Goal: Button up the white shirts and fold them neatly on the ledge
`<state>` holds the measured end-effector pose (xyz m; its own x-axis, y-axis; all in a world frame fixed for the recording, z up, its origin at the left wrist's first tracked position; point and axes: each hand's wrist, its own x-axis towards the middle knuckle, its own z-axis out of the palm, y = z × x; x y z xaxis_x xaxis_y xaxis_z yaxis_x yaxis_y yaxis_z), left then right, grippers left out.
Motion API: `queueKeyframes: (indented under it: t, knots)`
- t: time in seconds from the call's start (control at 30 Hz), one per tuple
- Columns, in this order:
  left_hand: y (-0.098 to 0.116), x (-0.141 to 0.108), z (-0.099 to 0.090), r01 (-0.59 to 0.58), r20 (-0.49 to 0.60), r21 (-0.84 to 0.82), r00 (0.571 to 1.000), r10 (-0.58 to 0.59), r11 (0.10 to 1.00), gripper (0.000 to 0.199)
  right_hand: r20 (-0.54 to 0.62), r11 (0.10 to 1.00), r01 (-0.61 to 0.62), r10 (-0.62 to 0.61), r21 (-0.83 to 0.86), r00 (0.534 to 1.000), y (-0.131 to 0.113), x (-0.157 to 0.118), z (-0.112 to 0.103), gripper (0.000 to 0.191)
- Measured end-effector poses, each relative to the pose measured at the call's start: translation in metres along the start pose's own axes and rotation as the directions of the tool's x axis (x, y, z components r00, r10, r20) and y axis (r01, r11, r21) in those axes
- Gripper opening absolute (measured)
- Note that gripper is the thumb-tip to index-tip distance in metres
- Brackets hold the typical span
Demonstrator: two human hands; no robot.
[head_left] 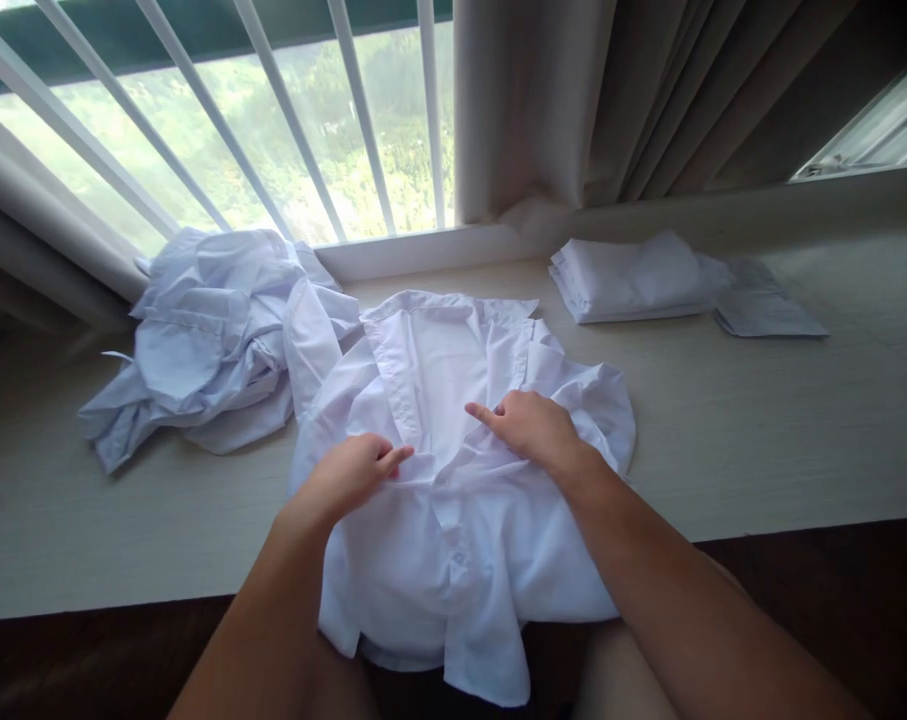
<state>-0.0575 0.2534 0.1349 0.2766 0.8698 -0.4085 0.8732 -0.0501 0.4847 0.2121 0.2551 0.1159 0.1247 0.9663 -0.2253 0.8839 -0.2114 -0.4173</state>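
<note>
A white collared shirt (400, 540) lies spread in front of me, its collar toward the window and its lower edge hanging over the near edge of the ledge. The neck opening is wide, and a button shows on the front. On the left side of the chest, my left hand (359, 470) has its fingers closed on the cloth. My right hand (532, 430) grips the shirt front on the other side, thumb pointing left; its fingertips are partly hidden by the fabric.
Crumpled white clothes (205, 340) are heaped at the left of the pale ledge (760, 430), touching the shirt's sleeve. Folded white cloth (633, 280) lies at the back right beside a smaller folded piece (768, 300). Behind are a barred window (273, 140) and curtains (528, 110).
</note>
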Motion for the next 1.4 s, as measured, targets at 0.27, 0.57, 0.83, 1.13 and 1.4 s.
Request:
queueKeyframes:
  t: [0.27, 0.57, 0.83, 1.13, 1.4]
  knots:
    - [0.029, 0.02, 0.012, 0.077, -0.261, -0.21, 0.956, -0.131, 0.975, 0.049, -0.145, 0.852, 0.189, -0.134, 0.489, 0.98, -0.008, -0.001, 0.005, 0.033]
    - [0.031, 0.024, 0.025, -0.149, -0.331, -0.666, 0.937, -0.111, 0.731, 0.033, -0.018, 0.24, 0.035, -0.075, 0.97, 0.997, -0.022, -0.006, 0.011, 0.029]
    - [0.045, 0.025, 0.034, -0.211, -0.254, -0.929, 0.961, -0.109, 0.303, 0.034, 0.123, 0.051, -0.119, -0.078, 0.992, 0.989, -0.025, -0.01, 0.012, 0.033]
    - [0.05, 0.023, 0.038, -0.189, -0.228, -0.95, 0.963, -0.14, 0.25, 0.041, 0.11, 0.011, -0.111, 0.013, 0.994, 0.994, -0.024, -0.005, 0.023, 0.034]
    - [0.048, 0.024, 0.042, -0.226, -0.281, -0.878, 0.957, -0.072, 0.422, 0.031, 0.107, 0.078, -0.104, -0.046, 0.992, 0.993, -0.028, -0.009, 0.021, 0.03]
